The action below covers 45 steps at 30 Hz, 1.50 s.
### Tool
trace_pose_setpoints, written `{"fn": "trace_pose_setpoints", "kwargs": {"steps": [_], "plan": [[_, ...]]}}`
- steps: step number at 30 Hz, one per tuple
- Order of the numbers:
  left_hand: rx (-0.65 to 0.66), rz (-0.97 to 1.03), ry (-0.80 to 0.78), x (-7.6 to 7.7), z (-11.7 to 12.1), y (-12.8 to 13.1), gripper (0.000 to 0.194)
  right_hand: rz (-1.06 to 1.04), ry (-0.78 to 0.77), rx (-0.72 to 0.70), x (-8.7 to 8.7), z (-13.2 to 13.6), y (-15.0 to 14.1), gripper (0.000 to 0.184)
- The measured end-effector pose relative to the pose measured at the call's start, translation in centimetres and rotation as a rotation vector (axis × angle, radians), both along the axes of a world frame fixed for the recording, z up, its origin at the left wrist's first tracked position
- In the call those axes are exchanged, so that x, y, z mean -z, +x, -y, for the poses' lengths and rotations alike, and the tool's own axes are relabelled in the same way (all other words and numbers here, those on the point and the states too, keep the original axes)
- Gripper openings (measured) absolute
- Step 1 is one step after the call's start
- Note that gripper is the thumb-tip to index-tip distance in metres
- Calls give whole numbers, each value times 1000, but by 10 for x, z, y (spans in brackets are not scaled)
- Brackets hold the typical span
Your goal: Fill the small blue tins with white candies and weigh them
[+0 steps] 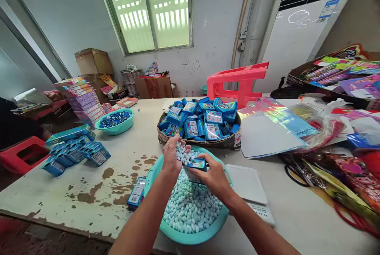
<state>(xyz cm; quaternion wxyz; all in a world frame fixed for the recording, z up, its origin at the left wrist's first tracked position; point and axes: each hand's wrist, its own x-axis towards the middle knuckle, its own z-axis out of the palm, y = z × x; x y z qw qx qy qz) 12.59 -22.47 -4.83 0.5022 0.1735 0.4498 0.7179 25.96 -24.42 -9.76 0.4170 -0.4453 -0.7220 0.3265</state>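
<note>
At the bottom centre of the frame, a turquoise basin [194, 239] holds a deep heap of pale blue and white pellets [192, 207]. Above it, near the centre, the person's left hand [173, 156] is cupped open with a small pile of pellets on it, beside the top of a blue box [198, 164]. The right hand [214, 176] is clamped on that box, which is tilted over the basin. A flat blue carton [136, 192] lies just left of the basin, and a white scale [247, 185] sits at its right.

Behind the basin, a brown tray [236, 142] is piled with small blue boxes [192, 118]. More blue cartons [78, 152] stand left of centre. Farther back, a smaller turquoise bowl [118, 129] holds shiny blue pieces [115, 119], and a pink plastic stool [234, 78] rises behind the tray, below and right of the window [148, 9].
</note>
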Motion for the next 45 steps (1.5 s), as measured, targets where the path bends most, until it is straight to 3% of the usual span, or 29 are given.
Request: {"fn": "trace_pose_setpoints", "kwargs": {"steps": [6,14,21,30,36,38,41,45], "plan": [[22,-81,36,14,-3,-3,39,99,10,-9,-10,-6,-1,29],[25,-116,87,14,-3,-2,35,68,-46,-60,-13,-15,0,35],[11,-179,143,11,-2,1,36,-18,-67,-22,-11,-15,0,37],[18,-198,167,8,0,2,31,-65,-110,-64,-18,-9,-1,33],[150,-143,179,6,-1,5,32,-88,-136,-77,-12,-13,-4,33],[140,-132,216,7,0,-1,31,-118,-164,-80,-10,-12,2,33],[109,-365,144,24,4,-18,31,-174,-203,-58,-10,-9,23,34],[255,-831,-49,72,15,-29,31,-256,-203,84,-14,-3,49,41]]}}
